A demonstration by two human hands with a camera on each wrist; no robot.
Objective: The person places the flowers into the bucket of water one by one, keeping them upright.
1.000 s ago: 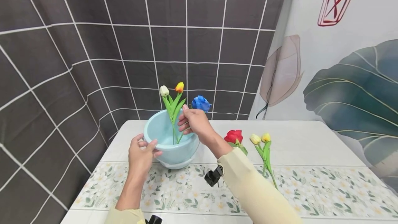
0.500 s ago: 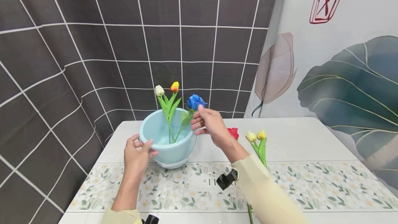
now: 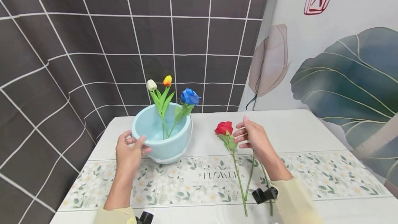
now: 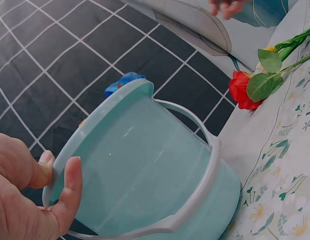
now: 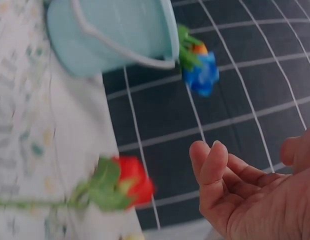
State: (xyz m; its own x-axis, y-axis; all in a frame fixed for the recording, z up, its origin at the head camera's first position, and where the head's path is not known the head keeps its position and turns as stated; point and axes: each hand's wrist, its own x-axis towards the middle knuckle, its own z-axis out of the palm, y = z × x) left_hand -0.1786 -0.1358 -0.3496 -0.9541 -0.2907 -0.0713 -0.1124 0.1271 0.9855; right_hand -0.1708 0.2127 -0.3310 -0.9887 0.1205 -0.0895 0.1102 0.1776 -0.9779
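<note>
White tabletop (image 3: pixel 289 130), floral runner (image 3: pixel 199 182) along its near edge; dark tiled curtain (image 3: pixel 93 44) behind. My left hand (image 3: pixel 129 153) grips the bucket (image 3: pixel 161 141) at the left edge; my right hand (image 3: pixel 253 139), fingers loosely spread, beside the red rose (image 3: pixel 224 128) mid-tabletop.

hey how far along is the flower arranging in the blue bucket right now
Done: the light blue bucket already holds the blue rose and a stem with a white and an orange tulip. In hand: the left hand grips the bucket's rim, while the right hand, fingers relaxed and holding nothing, is beside the red rose lying on the table. Left: the red rose and another green stem beside it.
</note>
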